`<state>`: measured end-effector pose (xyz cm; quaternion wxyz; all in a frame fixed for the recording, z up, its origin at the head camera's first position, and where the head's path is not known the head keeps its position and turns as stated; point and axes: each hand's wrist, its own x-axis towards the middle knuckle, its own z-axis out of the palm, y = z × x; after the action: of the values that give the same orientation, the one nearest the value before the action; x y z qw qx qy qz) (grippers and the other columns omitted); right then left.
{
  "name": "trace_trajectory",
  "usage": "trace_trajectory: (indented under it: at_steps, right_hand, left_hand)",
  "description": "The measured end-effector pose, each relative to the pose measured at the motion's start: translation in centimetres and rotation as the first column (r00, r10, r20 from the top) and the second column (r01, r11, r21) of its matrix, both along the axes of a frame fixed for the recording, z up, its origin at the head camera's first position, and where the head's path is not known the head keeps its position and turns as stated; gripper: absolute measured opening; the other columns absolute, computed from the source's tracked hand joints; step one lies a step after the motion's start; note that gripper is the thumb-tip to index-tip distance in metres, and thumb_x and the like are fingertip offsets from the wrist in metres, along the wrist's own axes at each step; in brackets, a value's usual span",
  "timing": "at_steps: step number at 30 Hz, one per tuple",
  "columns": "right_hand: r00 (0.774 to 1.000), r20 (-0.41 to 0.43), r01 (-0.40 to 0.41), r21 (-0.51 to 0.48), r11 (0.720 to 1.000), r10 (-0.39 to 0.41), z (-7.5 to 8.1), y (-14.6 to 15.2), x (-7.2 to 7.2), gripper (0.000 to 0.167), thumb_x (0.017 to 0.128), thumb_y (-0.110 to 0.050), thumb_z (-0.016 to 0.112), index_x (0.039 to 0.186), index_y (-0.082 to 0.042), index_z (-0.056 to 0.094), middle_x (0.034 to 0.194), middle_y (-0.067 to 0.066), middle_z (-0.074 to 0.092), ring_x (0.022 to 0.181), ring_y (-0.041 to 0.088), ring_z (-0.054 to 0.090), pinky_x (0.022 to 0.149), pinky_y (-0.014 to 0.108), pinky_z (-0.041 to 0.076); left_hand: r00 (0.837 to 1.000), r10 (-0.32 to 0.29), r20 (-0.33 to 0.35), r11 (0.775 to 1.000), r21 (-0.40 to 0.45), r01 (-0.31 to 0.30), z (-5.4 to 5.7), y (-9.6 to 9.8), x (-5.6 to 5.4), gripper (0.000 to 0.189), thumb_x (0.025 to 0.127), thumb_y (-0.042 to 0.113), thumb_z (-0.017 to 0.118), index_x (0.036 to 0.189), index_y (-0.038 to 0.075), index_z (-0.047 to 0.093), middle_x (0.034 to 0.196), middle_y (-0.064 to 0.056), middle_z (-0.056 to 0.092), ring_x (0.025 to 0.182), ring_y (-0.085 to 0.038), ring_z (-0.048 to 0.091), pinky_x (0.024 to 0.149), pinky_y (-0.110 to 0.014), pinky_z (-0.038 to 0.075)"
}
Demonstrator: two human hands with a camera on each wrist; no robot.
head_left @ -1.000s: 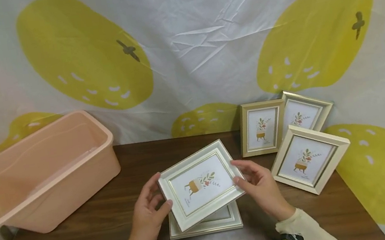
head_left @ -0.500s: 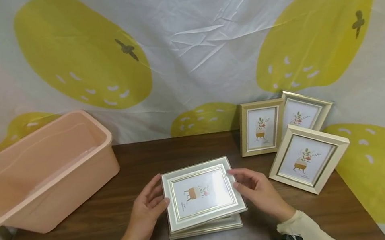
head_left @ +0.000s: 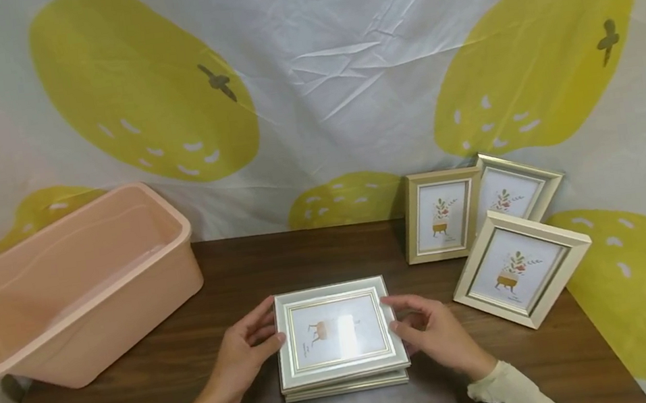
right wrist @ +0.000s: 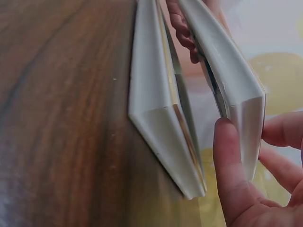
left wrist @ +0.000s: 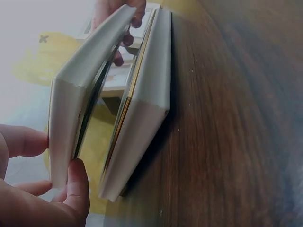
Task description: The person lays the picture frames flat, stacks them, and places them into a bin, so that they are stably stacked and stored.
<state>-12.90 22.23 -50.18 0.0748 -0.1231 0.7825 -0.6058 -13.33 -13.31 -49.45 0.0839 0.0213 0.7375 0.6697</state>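
Levelling the top frame [head_left: 335,331] above the bottom frame [left wrist: 146,111] should help, fingers of left hand [head_left: 243,353] and right hand [head_left: 434,332] pinching its ends, tilt unclear overhead.

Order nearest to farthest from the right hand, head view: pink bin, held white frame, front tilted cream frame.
1. Held white frame, gripped by the right hand.
2. Front tilted cream frame, right side.
3. Pink bin, far left.

Above my hands [head_left: 242,355], the head view looks forward-down. Close behind each, wrist views face the other, sharing two frames [head_left: 345,370].
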Motion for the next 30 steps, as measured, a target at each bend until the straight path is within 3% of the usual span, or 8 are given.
trace_trajectory:
  at_steps: [4,13,21,30]
  right_hand:
    - [0.999,0.041,0.013,0.002,1.000,-0.013,-0.2,-0.1,0.2,0.047,0.097,-0.006,0.075,0.142,-0.002,0.064,0.130,0.028,0.063,0.083,0.014,0.073,0.060,0.044,0.065]
    - [1.000,0.027,0.011,0.062,0.998,-0.013,-0.3,0.0,0.5,0.048,0.095,-0.005,0.076,0.141,0.000,0.065,0.124,0.029,0.064,0.084,0.012,0.071,0.060,0.039,0.065]
    - [1.000,-0.010,0.010,0.122,0.993,-0.009,-0.4,0.1,0.5,0.047,0.091,-0.004,0.080,0.136,0.001,0.069,0.115,0.023,0.068,0.080,0.013,0.072,0.059,0.035,0.064]
    - [1.000,-0.010,-0.013,0.114,0.993,0.015,-0.8,0.3,0.4,0.047,0.091,-0.004,0.081,0.136,0.003,0.069,0.122,0.026,0.065,0.078,0.009,0.072,0.061,0.034,0.064]
  left_hand:
    - [1.000,-0.016,0.005,1.000,-0.023,0.016,0.0,-0.1,-0.2,0.070,0.094,0.001,0.075,0.158,0.010,0.049,0.143,-0.023,0.064,0.119,-0.028,0.065,0.087,-0.018,0.056]
    - [0.999,-0.041,-0.010,0.995,-0.090,0.040,-0.7,0.0,-0.5,0.068,0.094,0.003,0.076,0.157,0.007,0.050,0.139,-0.023,0.067,0.118,-0.030,0.068,0.084,-0.018,0.056]
    - [1.000,-0.009,-0.002,0.987,-0.158,0.009,-1.0,0.4,-0.7,0.068,0.092,0.002,0.078,0.155,0.009,0.054,0.134,-0.017,0.071,0.113,-0.026,0.070,0.080,-0.021,0.056]
    - [1.000,0.015,0.015,0.974,-0.227,-0.011,-1.0,0.5,-0.9,0.066,0.088,0.003,0.081,0.150,0.012,0.061,0.139,-0.014,0.068,0.113,-0.026,0.070,0.076,-0.024,0.057]
